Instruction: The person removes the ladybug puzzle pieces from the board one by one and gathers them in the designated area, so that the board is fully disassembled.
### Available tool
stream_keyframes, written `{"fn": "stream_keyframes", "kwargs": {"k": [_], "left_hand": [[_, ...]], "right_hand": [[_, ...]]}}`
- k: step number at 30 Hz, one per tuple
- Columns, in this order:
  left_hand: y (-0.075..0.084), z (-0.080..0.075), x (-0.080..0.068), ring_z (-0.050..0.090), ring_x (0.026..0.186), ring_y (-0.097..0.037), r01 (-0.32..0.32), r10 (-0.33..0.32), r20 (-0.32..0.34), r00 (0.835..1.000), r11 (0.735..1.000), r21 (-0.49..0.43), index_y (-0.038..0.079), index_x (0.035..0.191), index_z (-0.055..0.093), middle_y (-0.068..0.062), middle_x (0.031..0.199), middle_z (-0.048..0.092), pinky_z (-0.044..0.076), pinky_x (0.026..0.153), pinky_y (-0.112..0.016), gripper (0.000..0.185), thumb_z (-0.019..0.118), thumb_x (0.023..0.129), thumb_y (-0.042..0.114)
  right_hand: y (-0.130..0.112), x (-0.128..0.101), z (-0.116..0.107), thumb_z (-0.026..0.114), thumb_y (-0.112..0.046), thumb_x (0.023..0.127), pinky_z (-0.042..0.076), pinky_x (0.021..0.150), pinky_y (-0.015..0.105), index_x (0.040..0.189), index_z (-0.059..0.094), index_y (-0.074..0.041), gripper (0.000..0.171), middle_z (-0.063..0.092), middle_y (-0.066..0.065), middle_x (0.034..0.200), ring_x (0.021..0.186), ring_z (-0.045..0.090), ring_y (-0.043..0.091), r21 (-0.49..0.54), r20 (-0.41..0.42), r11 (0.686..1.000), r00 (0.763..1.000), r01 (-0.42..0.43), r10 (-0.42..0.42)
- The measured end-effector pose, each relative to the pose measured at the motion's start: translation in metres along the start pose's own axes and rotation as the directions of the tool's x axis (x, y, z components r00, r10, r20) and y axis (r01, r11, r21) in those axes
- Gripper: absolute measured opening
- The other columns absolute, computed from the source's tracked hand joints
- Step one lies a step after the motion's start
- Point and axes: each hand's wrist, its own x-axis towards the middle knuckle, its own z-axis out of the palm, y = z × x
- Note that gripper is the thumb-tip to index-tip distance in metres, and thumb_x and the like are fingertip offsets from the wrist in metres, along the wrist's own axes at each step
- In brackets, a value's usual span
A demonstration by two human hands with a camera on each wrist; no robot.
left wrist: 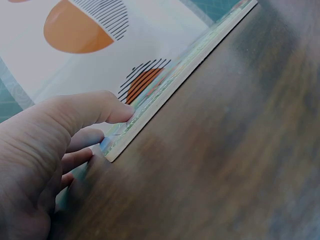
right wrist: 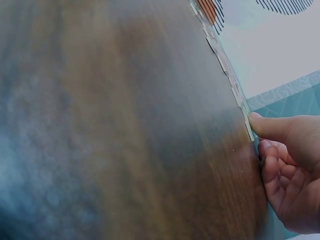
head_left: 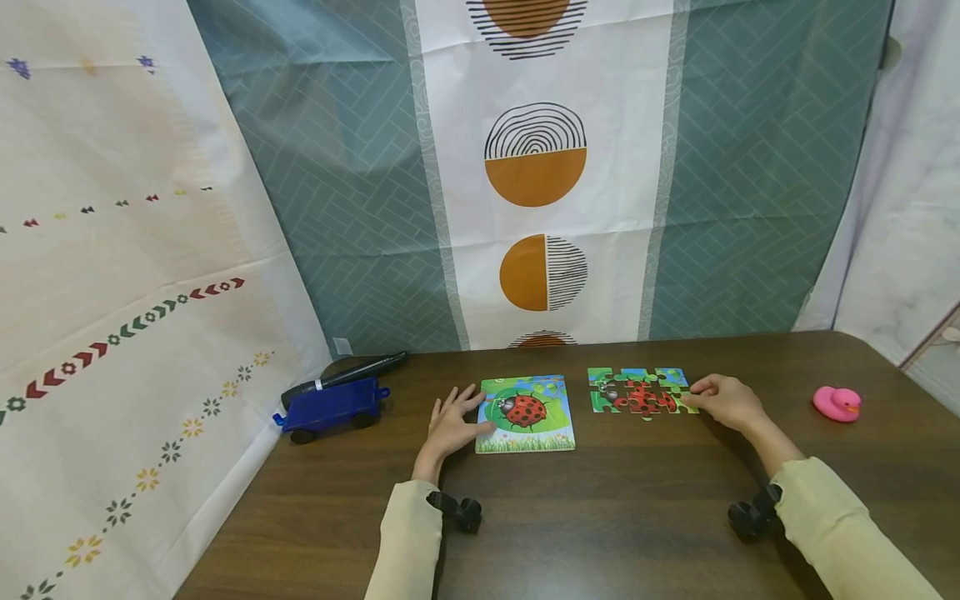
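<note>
Near the middle of the frame the left hand (head_left: 452, 421) rests with spread, straight fingers on the ladybird puzzle board (head_left: 527, 412), while the right hand (head_left: 726, 400) touches the assembled puzzle pieces (head_left: 640, 390) with curled fingers; I'd push them flat and slowly, so nothing separates.

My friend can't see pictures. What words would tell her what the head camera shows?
A person's left hand rests on a ladybug picture board while the right hand touches the edge of a half-built ladybug jigsaw on a dark wooden table. A blue toy car sits far left, a pink rubber duck far right.
</note>
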Motion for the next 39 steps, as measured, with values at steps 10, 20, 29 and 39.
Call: {"fn": "stream_keyframes", "kwargs": {"k": [10, 20, 29, 39], "left_hand": [[0.002, 0.001, 0.0, 0.016, 0.151, -0.041, -0.001, 0.001, -0.001, 1.0, 1.0, 0.0, 0.008, 0.142, 0.051, -0.015, 0.158, 0.034, -0.001, 0.121, -0.063, 0.067, 0.073, 0.082, 0.028], [0.001, -0.001, 0.001, 0.015, 0.151, -0.039, 0.003, -0.003, 0.001, 1.0, 1.0, -0.01, 0.009, 0.143, 0.051, -0.013, 0.159, 0.033, -0.002, 0.122, -0.061, 0.066, 0.072, 0.083, 0.028], [-0.002, -0.006, -0.001, 0.014, 0.152, -0.039, 0.019, -0.019, 0.002, 1.0, 1.0, -0.005, 0.009, 0.143, 0.05, -0.013, 0.159, 0.033, -0.003, 0.122, -0.061, 0.066, 0.072, 0.084, 0.028], [0.0, 0.0, 0.0, 0.015, 0.152, -0.038, 0.007, -0.007, 0.01, 1.0, 1.0, -0.001, 0.01, 0.143, 0.05, -0.012, 0.159, 0.033, -0.002, 0.122, -0.061, 0.066, 0.071, 0.084, 0.029]], "right_hand": [[0.001, -0.003, 0.0, 0.062, -0.037, 0.093, 0.045, 0.06, 0.027, 0.108, 0.062, 0.007, 0.046, 0.065, 0.016, 0.092, 0.072, 0.058, 0.017, 0.023, -0.015, 1.0, 1.0, -0.016, 0.016], [-0.004, -0.001, -0.001, 0.063, -0.033, 0.094, 0.042, 0.057, 0.027, 0.111, 0.06, 0.009, 0.045, 0.058, 0.001, 0.079, 0.066, 0.049, 0.013, 0.163, -0.006, 0.986, 0.999, -0.044, 0.045], [-0.042, -0.005, 0.017, 0.061, -0.03, 0.096, 0.05, 0.063, 0.024, 0.12, 0.056, 0.009, 0.046, 0.064, 0.002, 0.091, 0.068, 0.051, 0.008, 0.328, 0.027, 0.945, 1.0, 0.005, -0.015], [-0.1, -0.004, 0.064, 0.063, -0.02, 0.094, 0.057, 0.07, 0.026, 0.116, 0.06, 0.007, 0.035, 0.065, 0.008, 0.089, 0.074, 0.059, 0.014, 0.426, 0.097, 0.903, 0.991, 0.047, -0.097]]}}
